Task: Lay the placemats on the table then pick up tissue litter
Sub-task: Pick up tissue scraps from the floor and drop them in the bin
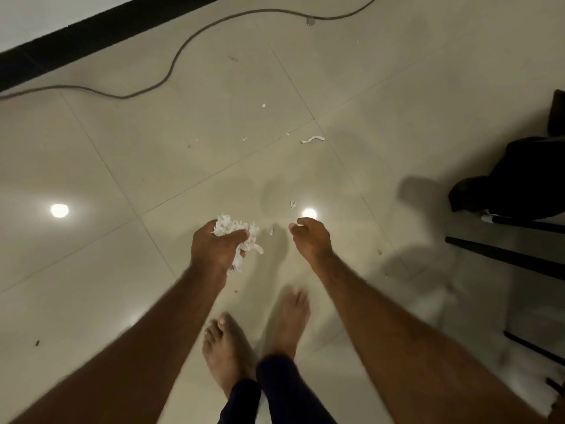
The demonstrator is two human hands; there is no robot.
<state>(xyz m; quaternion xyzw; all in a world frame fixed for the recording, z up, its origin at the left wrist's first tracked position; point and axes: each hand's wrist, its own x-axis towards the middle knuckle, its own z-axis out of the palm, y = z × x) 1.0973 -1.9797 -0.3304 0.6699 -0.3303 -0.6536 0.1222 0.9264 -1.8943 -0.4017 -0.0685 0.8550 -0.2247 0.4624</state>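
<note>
My left hand [217, 246] is closed around a wad of white tissue scraps [241, 237] above the tiled floor. My right hand [310, 238] hangs beside it, fingers curled loosely, nothing visible in them. A small tissue scrap [271, 230] shows between the two hands and another scrap [293, 204] lies just beyond the right hand. A longer strip of tissue [312, 139] lies farther ahead on the floor, with tiny bits [264, 105] beyond it. No placemats or table top are in view.
A dark cable [180, 53] snakes across the floor at the back. Black chair legs [501, 255] and dark cloth [526, 182] stand at the right. My bare feet [229, 347] are below the hands. A black skirting strip [91, 29] runs along the wall.
</note>
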